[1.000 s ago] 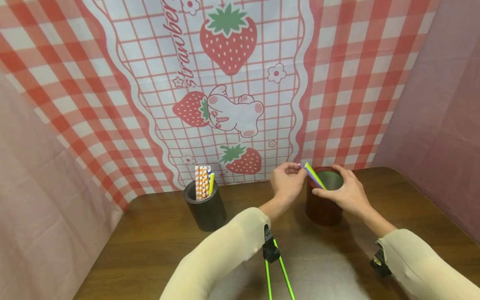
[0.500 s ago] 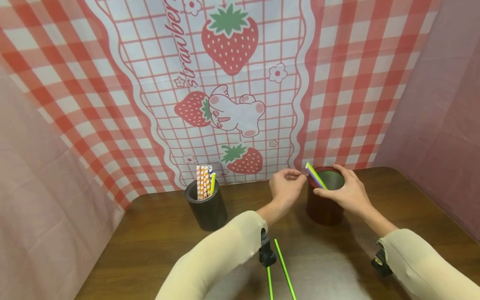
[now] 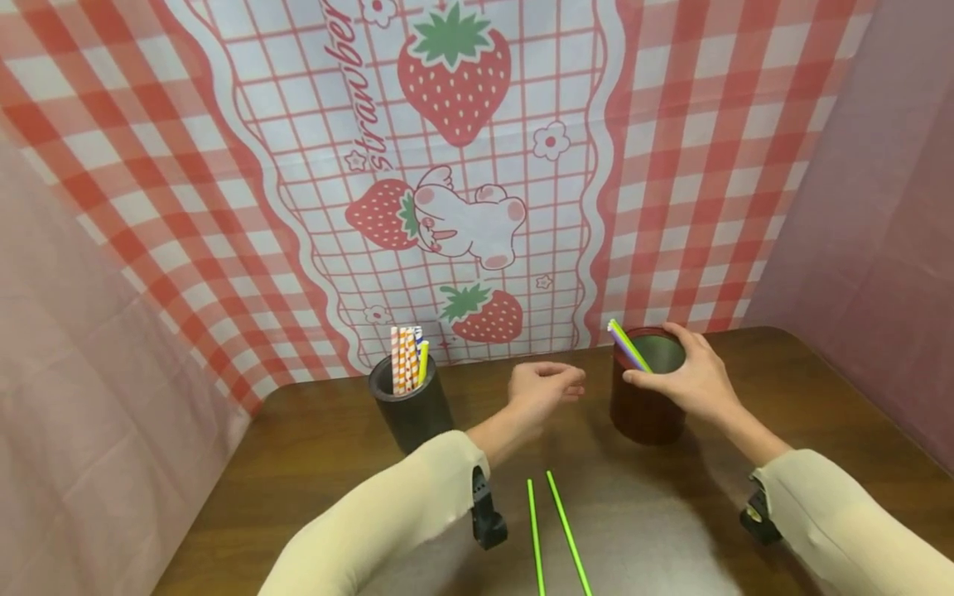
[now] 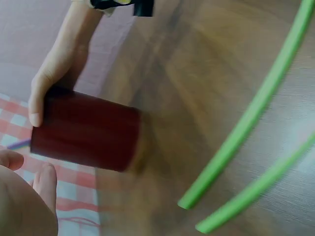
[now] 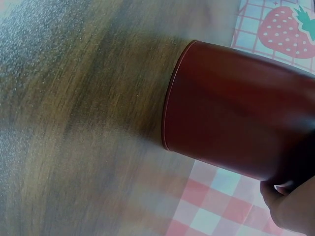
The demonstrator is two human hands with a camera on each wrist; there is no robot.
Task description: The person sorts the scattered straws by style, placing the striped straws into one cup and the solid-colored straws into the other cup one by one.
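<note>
My right hand [image 3: 693, 377] grips the dark red cylindrical cup [image 3: 647, 406] around its rim, thumb on the near side, fingers at the far side. Inside this cup a few straws [image 3: 626, 343], purple, yellow and green, lean to the left over the rim. In the right wrist view the cup [image 5: 236, 108] stands on the table, with part of the gripping hand [image 5: 290, 206] in the lower right corner. My left hand [image 3: 544, 389] hovers left of the cup, fingers loosely bent, with nothing held. Two bright green straws [image 3: 568, 530] lie apart on the table in front.
A black cup [image 3: 413, 418] stands to the left, holding patterned paper straws [image 3: 405, 360] and a yellow one [image 3: 423, 362]. The brown wooden table [image 3: 298, 463] ends at the strawberry-print cloth [image 3: 484, 215] behind. Pink cloth [image 3: 857, 273] hangs at the right side.
My left hand has let go of a purple straw at the red cup and moved left and down, away from the rim. My right hand has kept its grip on the cup.
</note>
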